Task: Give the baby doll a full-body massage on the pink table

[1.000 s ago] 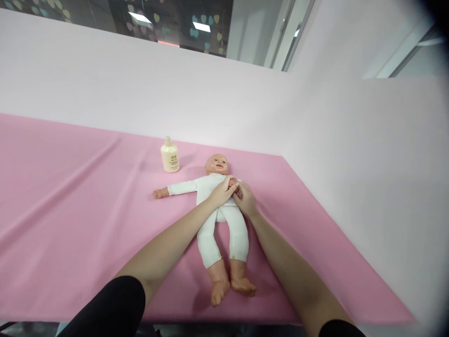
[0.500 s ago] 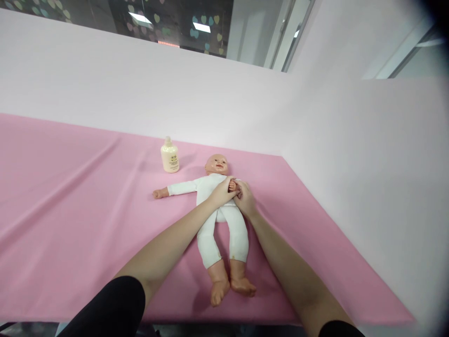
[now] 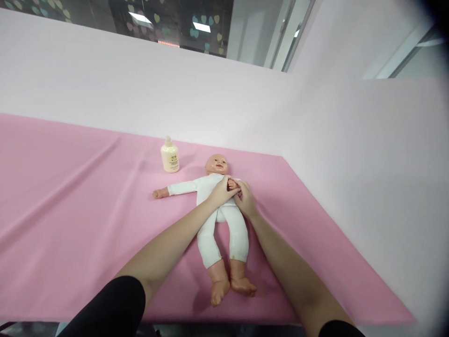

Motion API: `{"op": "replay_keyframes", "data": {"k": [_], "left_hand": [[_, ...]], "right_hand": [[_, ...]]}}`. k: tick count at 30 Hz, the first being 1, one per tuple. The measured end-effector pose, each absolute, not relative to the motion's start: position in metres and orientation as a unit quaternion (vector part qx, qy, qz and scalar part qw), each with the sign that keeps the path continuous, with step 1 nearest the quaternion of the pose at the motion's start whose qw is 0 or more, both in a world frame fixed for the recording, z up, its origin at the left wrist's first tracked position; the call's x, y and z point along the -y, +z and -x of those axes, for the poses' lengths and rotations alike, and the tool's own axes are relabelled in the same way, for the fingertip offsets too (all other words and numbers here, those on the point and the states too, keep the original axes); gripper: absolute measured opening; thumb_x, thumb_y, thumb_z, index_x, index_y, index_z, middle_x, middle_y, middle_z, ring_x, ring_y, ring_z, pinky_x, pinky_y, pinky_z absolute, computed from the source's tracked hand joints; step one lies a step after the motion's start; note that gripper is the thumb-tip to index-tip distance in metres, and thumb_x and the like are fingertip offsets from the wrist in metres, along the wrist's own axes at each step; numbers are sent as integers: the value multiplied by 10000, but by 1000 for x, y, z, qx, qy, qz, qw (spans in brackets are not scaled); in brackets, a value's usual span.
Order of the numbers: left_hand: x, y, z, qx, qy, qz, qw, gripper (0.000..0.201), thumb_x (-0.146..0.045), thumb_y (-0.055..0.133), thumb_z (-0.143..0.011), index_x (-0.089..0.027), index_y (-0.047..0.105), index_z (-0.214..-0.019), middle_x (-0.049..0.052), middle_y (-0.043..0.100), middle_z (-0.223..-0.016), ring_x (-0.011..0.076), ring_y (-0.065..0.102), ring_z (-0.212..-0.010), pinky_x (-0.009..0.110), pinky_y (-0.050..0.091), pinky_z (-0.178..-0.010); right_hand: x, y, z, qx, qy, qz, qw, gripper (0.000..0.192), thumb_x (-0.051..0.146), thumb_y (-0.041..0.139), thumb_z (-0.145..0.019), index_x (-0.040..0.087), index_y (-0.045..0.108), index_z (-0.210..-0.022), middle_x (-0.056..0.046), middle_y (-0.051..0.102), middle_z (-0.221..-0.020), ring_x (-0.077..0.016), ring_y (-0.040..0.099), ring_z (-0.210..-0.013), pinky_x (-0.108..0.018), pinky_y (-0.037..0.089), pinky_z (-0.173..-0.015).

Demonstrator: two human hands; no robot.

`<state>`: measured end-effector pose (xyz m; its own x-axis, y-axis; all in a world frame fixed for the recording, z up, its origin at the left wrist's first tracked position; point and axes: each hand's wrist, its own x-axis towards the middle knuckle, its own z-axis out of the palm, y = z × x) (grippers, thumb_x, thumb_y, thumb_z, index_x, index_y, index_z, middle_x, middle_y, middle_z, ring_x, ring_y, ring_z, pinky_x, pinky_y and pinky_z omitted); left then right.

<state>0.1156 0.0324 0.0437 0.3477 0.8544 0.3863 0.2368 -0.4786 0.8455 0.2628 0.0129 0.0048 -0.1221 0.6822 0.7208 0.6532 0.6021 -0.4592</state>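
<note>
Doll [image 3: 213, 206] under the fingers wore a plain white suit; its head and feet were peach. Cloth [image 3: 70, 196] around them pink. Bottle [image 3: 170, 158] beyond the fingers cream, yellow print.

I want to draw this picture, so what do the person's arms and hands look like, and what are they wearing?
Both arms are bare from above the elbows down. The left hand and right hand are bare too: no gloves, and no rings, watch or bracelets that I can see. Only short black sleeves show, one on the left arm and one on the right.
</note>
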Motion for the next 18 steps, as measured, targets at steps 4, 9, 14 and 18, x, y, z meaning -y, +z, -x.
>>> {"op": "replay_keyframes", "data": {"k": [4, 9, 14, 18], "left_hand": [[-32, 44, -115, -349, 451, -738, 360, 284, -314, 616, -820, -192, 475, -1035, 44, 635, -984, 184, 615, -943, 337, 466, -890], [-33, 44, -115, -327, 451, -743, 371, 196, -344, 519, -882, -196, 496, -1009, 35, 646, -965, 168, 616, -932, 317, 460, -899], [-35, 42, -115, -329, 453, -745, 364, 212, -377, 450, -917, -192, 508, -1001, 30, 642, -935, 166, 611, -898, 319, 459, -886], [-36, 40, -115, -335, 462, -742, 353, 203, -361, 432, -927, -193, 519, -1000, 33, 647, -960, 170, 607, -937, 326, 449, -918]], "right_hand": [[-11, 8, -262, 750, 26, 443, 490, 380, 281, 397, -947, 205, 477, -1311, -124, 570, -1280, -246, 524, -1210, -459, 451, -1021], [-12, 10, -261, 746, 39, 445, 494, 368, 335, 309, -994, 223, 498, -1289, -108, 594, -1259, -230, 543, -1189, -457, 440, -1037], [-14, 7, -262, 745, 34, 445, 497, 388, 316, 255, -1002, 209, 505, -1279, -116, 589, -1262, -223, 531, -1208, -459, 427, -1054], [-15, 3, -264, 749, 33, 449, 487, 395, 306, 406, -945, 207, 465, -1323, -127, 560, -1300, -248, 520, -1220, -467, 442, -1039]]}}
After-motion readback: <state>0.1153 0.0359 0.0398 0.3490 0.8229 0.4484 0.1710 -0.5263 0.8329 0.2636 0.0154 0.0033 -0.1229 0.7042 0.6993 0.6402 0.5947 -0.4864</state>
